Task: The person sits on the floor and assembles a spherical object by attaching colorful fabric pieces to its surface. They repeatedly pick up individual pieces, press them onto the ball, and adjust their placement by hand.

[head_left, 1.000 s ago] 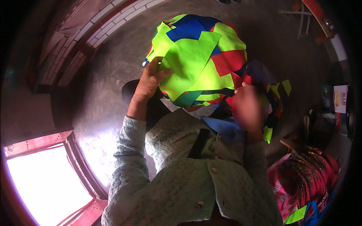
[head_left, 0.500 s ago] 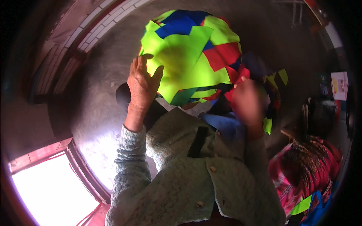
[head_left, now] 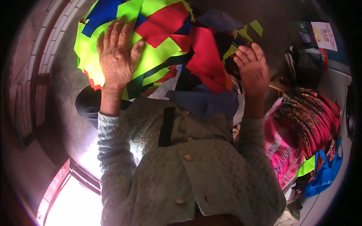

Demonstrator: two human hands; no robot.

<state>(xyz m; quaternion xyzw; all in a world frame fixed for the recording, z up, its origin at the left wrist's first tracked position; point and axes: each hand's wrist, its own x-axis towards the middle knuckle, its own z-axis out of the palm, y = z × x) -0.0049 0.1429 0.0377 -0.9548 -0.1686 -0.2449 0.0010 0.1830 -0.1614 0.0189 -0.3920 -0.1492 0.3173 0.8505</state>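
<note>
A heap of cut fabric pieces lies in front of me, with neon yellow-green cloth [head_left: 88, 52] on top. Among it are a blue piece [head_left: 101, 17], a red piece [head_left: 162, 24] and dark strips. My left hand [head_left: 117, 62] rests flat on the heap, fingers stretched out and thumb apart. Right of the heap hangs a crimson piece of cloth [head_left: 206, 62] with jagged edges. My right hand [head_left: 253, 69] is raised beside it, palm partly showing, fingers extended and nothing in them. Dark blue cloth [head_left: 205, 103] lies across my lap.
To the right are a pink patterned cloth [head_left: 290, 132], a blue bag [head_left: 325, 173] and a yellow-green scrap [head_left: 306, 166]. A white printed box [head_left: 324, 36] stands at the far right. Bright light enters through an opening [head_left: 73, 205] at lower left.
The view has shifted, so the heap now sits further left and higher. My left hand has moved from the heap's left edge onto its top. My right hand has come away from the cloth and opened.
</note>
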